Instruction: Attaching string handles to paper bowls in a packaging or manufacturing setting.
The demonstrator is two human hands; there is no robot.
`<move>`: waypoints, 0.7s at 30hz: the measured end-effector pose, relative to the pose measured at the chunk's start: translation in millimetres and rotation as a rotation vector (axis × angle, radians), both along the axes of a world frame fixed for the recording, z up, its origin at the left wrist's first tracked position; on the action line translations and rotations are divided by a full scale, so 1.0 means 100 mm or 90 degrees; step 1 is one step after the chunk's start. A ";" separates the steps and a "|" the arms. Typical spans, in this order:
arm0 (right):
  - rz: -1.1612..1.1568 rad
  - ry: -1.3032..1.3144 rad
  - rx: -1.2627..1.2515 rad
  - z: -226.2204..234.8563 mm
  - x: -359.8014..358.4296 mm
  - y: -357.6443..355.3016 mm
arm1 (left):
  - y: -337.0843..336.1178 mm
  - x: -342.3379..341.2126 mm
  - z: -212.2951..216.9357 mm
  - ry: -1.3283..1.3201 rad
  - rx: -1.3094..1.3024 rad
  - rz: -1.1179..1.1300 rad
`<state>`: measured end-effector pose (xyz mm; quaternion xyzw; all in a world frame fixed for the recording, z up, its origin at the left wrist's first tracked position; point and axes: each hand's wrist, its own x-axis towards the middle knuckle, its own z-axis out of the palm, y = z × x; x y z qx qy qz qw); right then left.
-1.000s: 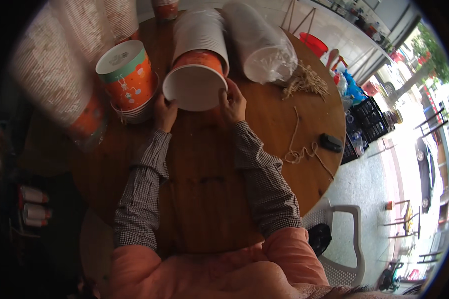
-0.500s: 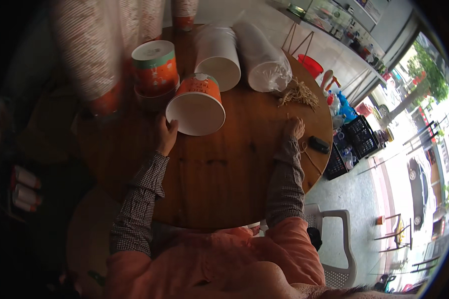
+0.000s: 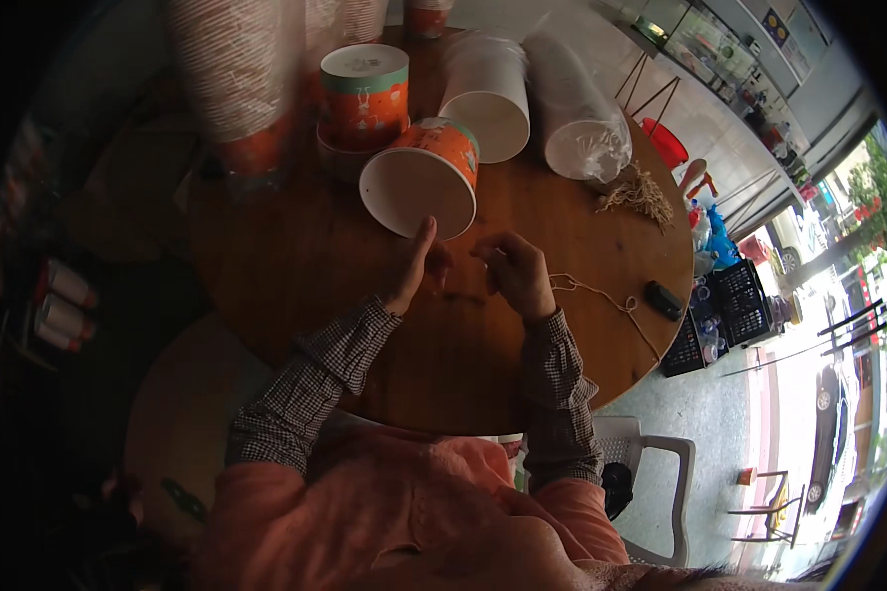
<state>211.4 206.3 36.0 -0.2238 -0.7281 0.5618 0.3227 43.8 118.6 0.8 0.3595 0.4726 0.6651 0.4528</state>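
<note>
A large orange paper tub [image 3: 447, 148] lies on its side, its white open mouth facing me. My left hand [image 3: 419, 268] is just in front of the tub's lower rim, thumb up and fingers apart, with no held thing visible. Beside it, on the right, my right hand [image 3: 522, 276] is closed in a pinch at the thin tan string [image 3: 593, 289]. That string comes out from behind the hand and curls over the tabletop toward its right edge. What lies right between the fingertips is too small to make out clearly.
Behind the tub stand an upturned orange tub with green band [image 3: 365, 89] and tall stacks of cups [image 3: 232, 79]. White tub stacks in plastic [image 3: 488, 108] lie farther back. A bundle of string [image 3: 641, 197] and a black object [image 3: 663, 299] sit on the round wooden table [image 3: 443, 384].
My right hand has come from the table's right side to the middle, bringing string with it. My left hand has left the tub's left side and moved rightward. The view has shifted.
</note>
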 end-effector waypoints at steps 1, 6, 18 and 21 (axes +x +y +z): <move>0.004 -0.010 0.002 -0.03 -0.01 0.01 | 0.00 0.00 0.01 0.016 -0.034 -0.042; 0.010 -0.046 -0.011 -0.05 -0.04 -0.01 | -0.05 0.01 -0.02 -0.022 -0.083 -0.057; 0.020 -0.028 0.059 -0.16 -0.14 -0.03 | -0.08 0.02 -0.11 0.288 0.122 0.087; -0.005 -0.065 0.056 -0.21 -0.20 -0.10 | -0.08 0.04 -0.06 0.334 0.131 0.122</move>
